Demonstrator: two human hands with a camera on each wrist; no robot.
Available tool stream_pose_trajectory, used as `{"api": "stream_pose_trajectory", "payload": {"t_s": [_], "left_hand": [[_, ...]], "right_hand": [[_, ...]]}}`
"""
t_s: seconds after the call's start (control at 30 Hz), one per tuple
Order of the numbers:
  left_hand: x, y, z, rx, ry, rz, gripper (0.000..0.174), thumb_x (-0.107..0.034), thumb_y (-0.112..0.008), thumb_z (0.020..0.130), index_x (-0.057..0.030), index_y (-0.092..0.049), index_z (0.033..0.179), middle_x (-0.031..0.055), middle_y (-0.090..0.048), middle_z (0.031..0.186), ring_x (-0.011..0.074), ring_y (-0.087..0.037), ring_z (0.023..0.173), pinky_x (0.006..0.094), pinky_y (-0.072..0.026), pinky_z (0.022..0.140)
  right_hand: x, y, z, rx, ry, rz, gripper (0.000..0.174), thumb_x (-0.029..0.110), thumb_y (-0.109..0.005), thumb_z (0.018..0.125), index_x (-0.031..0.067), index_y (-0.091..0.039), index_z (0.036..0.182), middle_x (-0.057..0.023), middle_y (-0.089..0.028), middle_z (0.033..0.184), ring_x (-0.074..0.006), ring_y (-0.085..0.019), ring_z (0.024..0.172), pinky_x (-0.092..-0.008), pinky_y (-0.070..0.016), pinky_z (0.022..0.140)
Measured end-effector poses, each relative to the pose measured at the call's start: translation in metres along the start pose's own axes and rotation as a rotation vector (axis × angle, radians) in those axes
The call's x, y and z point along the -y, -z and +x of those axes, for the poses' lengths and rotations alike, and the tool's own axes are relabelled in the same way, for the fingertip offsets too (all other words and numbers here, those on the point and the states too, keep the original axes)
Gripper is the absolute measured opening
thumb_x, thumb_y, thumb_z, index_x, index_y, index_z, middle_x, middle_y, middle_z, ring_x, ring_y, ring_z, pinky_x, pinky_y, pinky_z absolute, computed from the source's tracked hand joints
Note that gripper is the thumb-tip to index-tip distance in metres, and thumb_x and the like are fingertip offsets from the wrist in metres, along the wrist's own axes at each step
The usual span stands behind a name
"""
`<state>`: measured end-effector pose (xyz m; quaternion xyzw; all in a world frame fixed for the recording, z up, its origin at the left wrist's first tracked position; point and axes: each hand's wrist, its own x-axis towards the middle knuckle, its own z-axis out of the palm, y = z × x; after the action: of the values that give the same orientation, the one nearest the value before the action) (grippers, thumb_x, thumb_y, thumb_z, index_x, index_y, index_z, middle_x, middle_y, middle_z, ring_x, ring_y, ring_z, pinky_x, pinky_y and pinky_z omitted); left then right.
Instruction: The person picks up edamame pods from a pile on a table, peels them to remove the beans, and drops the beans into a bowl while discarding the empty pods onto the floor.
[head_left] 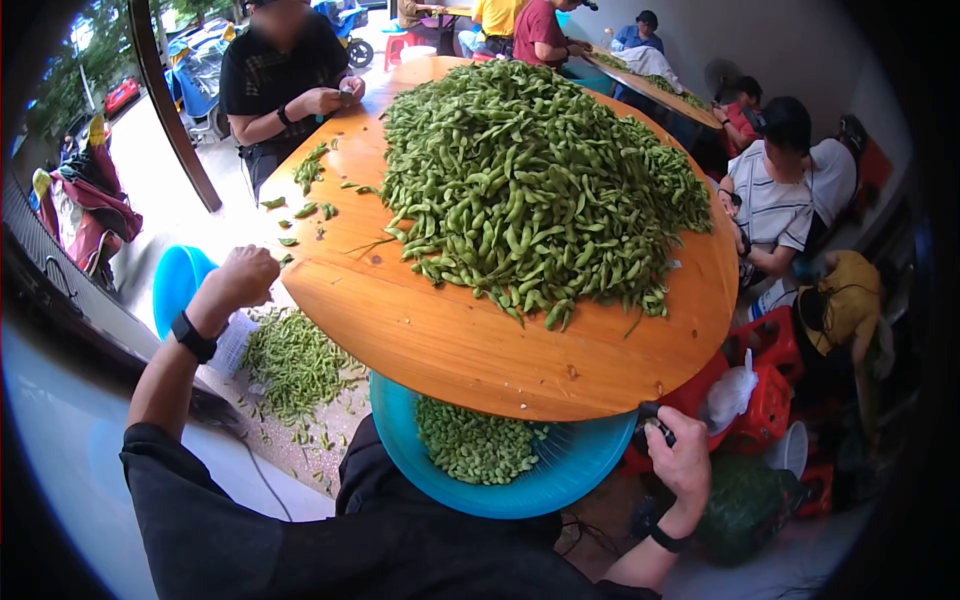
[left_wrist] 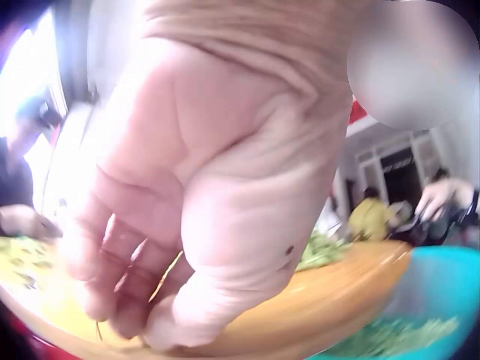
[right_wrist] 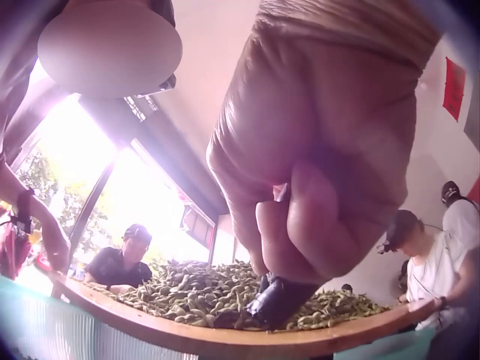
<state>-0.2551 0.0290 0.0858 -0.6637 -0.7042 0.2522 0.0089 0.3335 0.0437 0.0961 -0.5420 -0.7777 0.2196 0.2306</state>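
Observation:
My left hand (head_left: 243, 280) hangs at the table's left edge, over the floor pods. Its fingers droop loosely curled in the left wrist view, and no pod shows between them. My right hand (head_left: 682, 460) grips a small black tool (right_wrist: 281, 301) at the table's near right edge; the fingers hide much of it. A big heap of green soybean pods (head_left: 530, 190) covers much of the wooden table (head_left: 430, 350). Under the near edge, a blue basin (head_left: 580, 470) holds shelled green beans (head_left: 475, 445).
Pods (head_left: 300, 365) lie heaped on the floor at left, beside a blue bucket (head_left: 180, 285). A person (head_left: 285, 80) works across the table's far left; another (head_left: 785, 195) sits at right. Red stools (head_left: 765, 400) and a green sack (head_left: 745, 510) stand right.

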Motion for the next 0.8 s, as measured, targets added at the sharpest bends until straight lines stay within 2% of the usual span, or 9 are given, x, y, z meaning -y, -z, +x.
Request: {"api": "stream_pose_trajectory", "payload": {"t_s": [0.07,0.13,0.27,0.47,0.5,0.6,0.63,0.73,0.8], "left_hand": [[-0.006,0.012,0.024,-0.26,-0.274,-0.45,0.032,-0.026,-0.072,0.086,-0.0028,-0.068,0.107,0.0168,-0.067,0.102,0.032,-0.065,0.103,0.0415,-0.0516,0.085],[-0.052,0.058,0.043,-0.256,-0.367,-0.772,0.045,-0.029,-0.067,0.091,-0.0054,-0.056,0.128,0.0183,-0.06,0.118,0.0348,-0.059,0.111,0.0428,-0.0481,0.093],[-0.117,0.087,0.104,-0.421,-0.414,-0.837,0.058,-0.036,-0.061,0.095,-0.0106,-0.042,0.144,0.0192,-0.049,0.134,0.0364,-0.054,0.12,0.0457,-0.0454,0.1],[-0.166,0.103,0.137,-0.459,-0.327,-0.949,0.068,-0.039,-0.067,0.091,-0.0131,-0.04,0.147,0.0179,-0.041,0.142,0.0349,-0.045,0.13,0.0418,-0.0427,0.106],[-0.171,0.102,0.141,-0.424,-0.344,-1.03,0.074,-0.046,-0.07,0.085,-0.0186,-0.041,0.147,0.0179,-0.042,0.139,0.0403,-0.044,0.128,0.049,-0.0402,0.108],[-0.193,0.095,0.136,-0.457,-0.383,-1.102,0.074,-0.041,-0.072,0.083,-0.0192,-0.04,0.147,0.0177,-0.043,0.138,0.0416,-0.044,0.127,0.05,-0.0391,0.108],[-0.2,0.088,0.139,-0.537,-0.445,-1.201,0.073,-0.035,-0.072,0.086,-0.0145,-0.039,0.148,0.0167,-0.043,0.134,0.0351,-0.047,0.126,0.0423,-0.0437,0.104],[-0.214,0.077,0.143,-0.716,-0.44,-1.129,0.071,-0.02,-0.074,0.081,-0.0124,-0.042,0.144,0.0174,-0.043,0.132,0.0361,-0.05,0.121,0.0418,-0.0457,0.101],[-0.22,0.073,0.133,-0.699,-0.475,-1.104,0.071,-0.017,-0.074,0.08,-0.0117,-0.043,0.143,0.0175,-0.043,0.132,0.0362,-0.05,0.121,0.0417,-0.0457,0.101]], "right_hand": [[0.017,0.0,0.03,0.061,-0.019,0.091,0.018,0.005,-0.06,0.084,-0.0036,-0.065,0.099,-0.0206,-0.059,0.071,-0.0347,-0.059,0.06,-0.0394,-0.0443,0.057],[0.034,-0.002,0.064,0.041,0.05,-0.043,0.028,0.006,-0.06,0.084,-0.0016,-0.064,0.11,-0.0216,-0.06,0.071,-0.0369,-0.059,0.061,-0.0403,-0.0448,0.058],[0.007,-0.021,0.136,-0.056,0.202,-0.275,0.044,0.007,-0.056,0.082,-0.0041,-0.056,0.125,-0.0295,-0.062,0.078,-0.0441,-0.064,0.073,-0.0492,-0.0479,0.066],[-0.065,-0.07,0.2,-0.249,0.289,-0.264,0.044,0.009,-0.054,0.078,-0.0062,-0.056,0.12,-0.0346,-0.063,0.09,-0.0482,-0.063,0.088,-0.0491,-0.05,0.077],[-0.024,-0.056,0.192,-0.056,0.028,-0.191,0.047,0.009,-0.054,0.08,-0.0046,-0.055,0.125,-0.0339,-0.064,0.096,-0.047,-0.064,0.092,-0.0468,-0.0504,0.08],[-0.002,-0.071,0.196,-0.029,-0.002,-0.022,0.048,0.008,-0.053,0.082,-0.0029,-0.054,0.129,-0.0321,-0.065,0.094,-0.0461,-0.065,0.09,-0.0464,-0.0501,0.079],[0.002,-0.074,0.196,-0.031,-0.003,-0.022,0.048,0.008,-0.053,0.082,-0.0029,-0.054,0.129,-0.0321,-0.065,0.094,-0.0461,-0.065,0.09,-0.0464,-0.0501,0.079],[0.014,-0.079,0.187,-0.039,0.044,0.021,0.046,0.008,-0.054,0.083,-0.0014,-0.054,0.128,-0.0304,-0.065,0.09,-0.0449,-0.065,0.085,-0.0467,-0.05,0.074],[0.018,-0.078,0.18,0.084,-0.066,0.035,0.046,0.008,-0.054,0.083,-0.0009,-0.055,0.128,-0.0307,-0.065,0.093,-0.0444,-0.066,0.087,-0.0466,-0.0502,0.075]]}}
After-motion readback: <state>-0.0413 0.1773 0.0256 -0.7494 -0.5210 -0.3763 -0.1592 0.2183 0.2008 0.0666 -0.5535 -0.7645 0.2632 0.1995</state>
